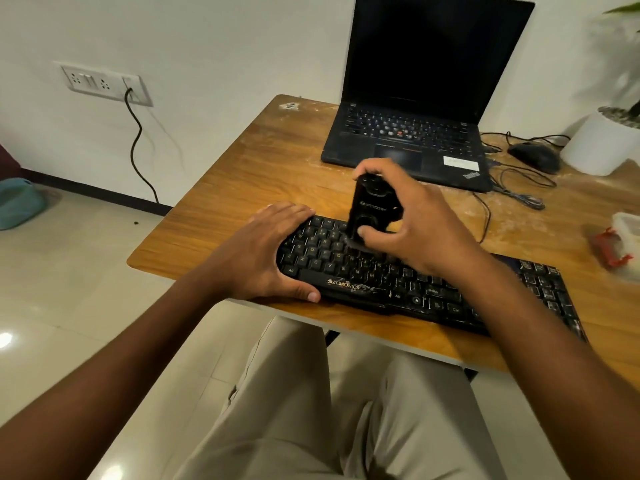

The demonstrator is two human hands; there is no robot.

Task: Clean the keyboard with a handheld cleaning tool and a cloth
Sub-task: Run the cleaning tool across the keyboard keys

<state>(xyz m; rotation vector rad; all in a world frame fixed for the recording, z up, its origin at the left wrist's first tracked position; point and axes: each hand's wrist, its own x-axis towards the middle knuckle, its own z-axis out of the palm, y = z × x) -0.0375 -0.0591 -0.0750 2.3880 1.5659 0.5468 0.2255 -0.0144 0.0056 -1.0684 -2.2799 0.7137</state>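
While my left hand (266, 251) lies flat over the left end of the keyboard (408, 271), fingers straight across the top corner and thumb hooked along the front edge, my right hand (412, 223) grips the black handheld cleaning tool (372, 209) — fingers curled over its top, thumb pressed against its lower side. I hold the tool upright with its bottom end down on the keys in the left-middle part of the keyboard, though the tip is blurred and I cannot make out its shape. The keyboard lies slantwise along the near edge of the wooden table (242, 174). Behind the keyboard stands an open laptop (415, 133) with a dark screen; to the right of the laptop sit a black mouse (535, 156) and its tangled cable — beyond them a white plant pot (595, 147).
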